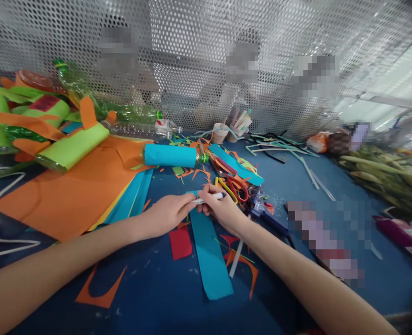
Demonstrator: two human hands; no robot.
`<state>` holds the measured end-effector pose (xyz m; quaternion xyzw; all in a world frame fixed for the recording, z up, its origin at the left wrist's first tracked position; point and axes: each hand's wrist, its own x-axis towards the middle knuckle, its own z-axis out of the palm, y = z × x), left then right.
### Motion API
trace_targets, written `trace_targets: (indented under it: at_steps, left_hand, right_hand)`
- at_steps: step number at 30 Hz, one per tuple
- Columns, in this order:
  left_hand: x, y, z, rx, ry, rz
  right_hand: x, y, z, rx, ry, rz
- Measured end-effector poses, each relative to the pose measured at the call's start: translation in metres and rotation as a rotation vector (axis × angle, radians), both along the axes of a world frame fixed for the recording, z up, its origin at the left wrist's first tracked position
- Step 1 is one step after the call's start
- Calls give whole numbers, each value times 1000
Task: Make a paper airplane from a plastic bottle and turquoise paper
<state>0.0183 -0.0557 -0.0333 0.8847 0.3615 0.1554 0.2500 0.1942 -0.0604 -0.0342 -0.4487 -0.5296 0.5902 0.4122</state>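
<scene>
A white marker (209, 198) with a dark blue end lies crosswise between my hands. My right hand (223, 209) is closed around it, thumb along the barrel. My left hand (167, 211) has its thumb and fingers pinched at the marker's other end; its fingertips are partly hidden. Under both hands a long blue paper strip (211, 256) with rounded corners lies on the table, its far end partly covered. A red paper piece (180, 243) sits left of the strip. Scissors with red and yellow handles (239, 188) are just beyond my right hand.
A blue-wrapped bottle (171, 155) lies ahead. Orange sheets (76, 186) and decorated bottles (76, 146) occupy the left. A dark blue glue gun (268, 216) is by my right forearm. Cups of markers (220, 133) stand near the mesh (192, 56); corn husks (376, 172) lie right.
</scene>
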Motion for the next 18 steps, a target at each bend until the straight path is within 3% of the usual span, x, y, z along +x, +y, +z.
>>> trace_targets:
  at_steps: [14, 18]
  left_hand:
    - [0, -1, 15, -298, -232, -20]
    - [2, -7, 9, -588, -274, 40]
  right_hand:
    - [1, -4, -4, 42, 69, -2]
    - [0, -5, -1, 59, 56, -5]
